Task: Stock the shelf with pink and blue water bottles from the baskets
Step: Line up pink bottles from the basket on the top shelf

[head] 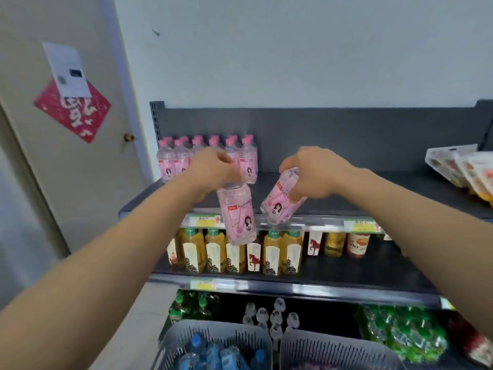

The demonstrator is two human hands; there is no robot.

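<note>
My left hand (213,166) grips a pink water bottle (238,217) by its top, and the bottle hangs almost upright in front of the top shelf's edge. My right hand (312,172) holds a second pink bottle (280,201), tilted with its base toward the shelf front. Several pink bottles (170,158) stand in a row at the back left of the dark top shelf (373,193). Below, the left grey basket (213,340) holds several blue bottles (213,356). The right grey basket (333,351) shows only a little of its contents.
Yellow tea bottles (213,249) fill the second shelf, with green bottles (400,332) and clear bottles (274,316) on the shelf below. Snack packets (466,169) lie at the top shelf's right end. A door with a red paper sign (72,110) stands to the left.
</note>
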